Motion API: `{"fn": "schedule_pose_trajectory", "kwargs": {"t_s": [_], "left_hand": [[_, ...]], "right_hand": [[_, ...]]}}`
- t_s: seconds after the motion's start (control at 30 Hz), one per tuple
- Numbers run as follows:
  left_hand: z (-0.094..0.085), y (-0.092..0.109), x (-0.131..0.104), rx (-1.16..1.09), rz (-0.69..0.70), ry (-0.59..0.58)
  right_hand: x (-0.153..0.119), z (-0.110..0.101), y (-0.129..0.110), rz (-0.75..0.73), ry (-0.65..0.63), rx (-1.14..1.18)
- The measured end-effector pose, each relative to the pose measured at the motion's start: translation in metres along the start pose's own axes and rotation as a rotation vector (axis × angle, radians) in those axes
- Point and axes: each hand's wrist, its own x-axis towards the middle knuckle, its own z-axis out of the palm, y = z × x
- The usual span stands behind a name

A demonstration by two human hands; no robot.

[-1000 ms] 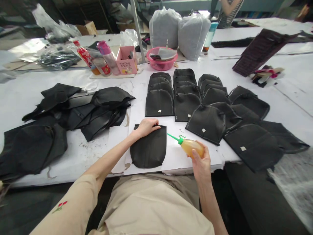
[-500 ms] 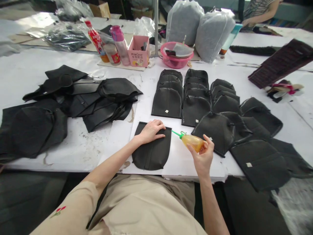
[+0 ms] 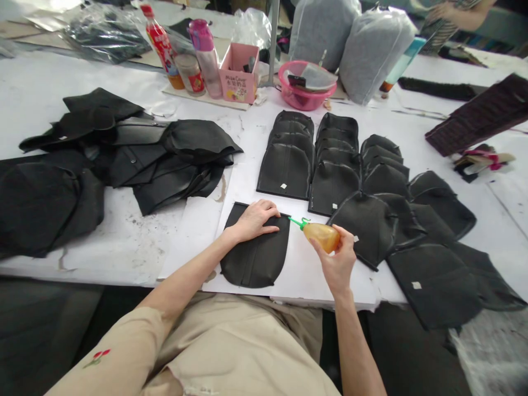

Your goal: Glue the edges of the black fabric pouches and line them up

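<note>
Left hand (image 3: 256, 221): palm down and partly open, thumb apart from the fingers, resting on a flat black leather-like panel (image 3: 258, 261) with a straight far edge and a rounded near end.
Right hand (image 3: 341, 263): fingers and thumb closed around a translucent amber squeeze bottle (image 3: 323, 237).
Green nozzle (image 3: 296, 222): pointing left, its tip at the panel's far right corner; whether it touches cannot be told.
Panel's place: lying on the white tabletop (image 3: 181, 234), near its front edge, between the hands and the person's body.
Overlapping black panels (image 3: 334, 187): laid in rows beyond and to the right, several bearing small white squares.
Loose heap of black pieces (image 3: 185, 143): left side, well apart from the rows.
Far side: a red-capped bottle (image 3: 160, 44), a pink cardboard box (image 3: 239, 82) and a pink plastic basin (image 3: 304, 100).
</note>
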Motion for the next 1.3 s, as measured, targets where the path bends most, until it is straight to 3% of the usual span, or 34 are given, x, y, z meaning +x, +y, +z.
{"fn": "schedule_pose_trajectory", "kwargs": {"t_s": [0.2,0.5,1.3], "left_hand": [[-0.002,0.003,-0.001,-0.018,-0.006,0.001],[0.002,0.0,-0.002,-0.031,-0.013,0.016],[0.005,-0.003,-0.002,-0.027,-0.012,0.031]], "right_hand": [[-0.001,-0.009,-0.011,-0.037,-0.042,-0.046],[0.003,-0.004,-0.009,-0.041,-0.031,-0.038],[-0.043,-0.032,-0.01,0.055,-0.085,0.005]]}}
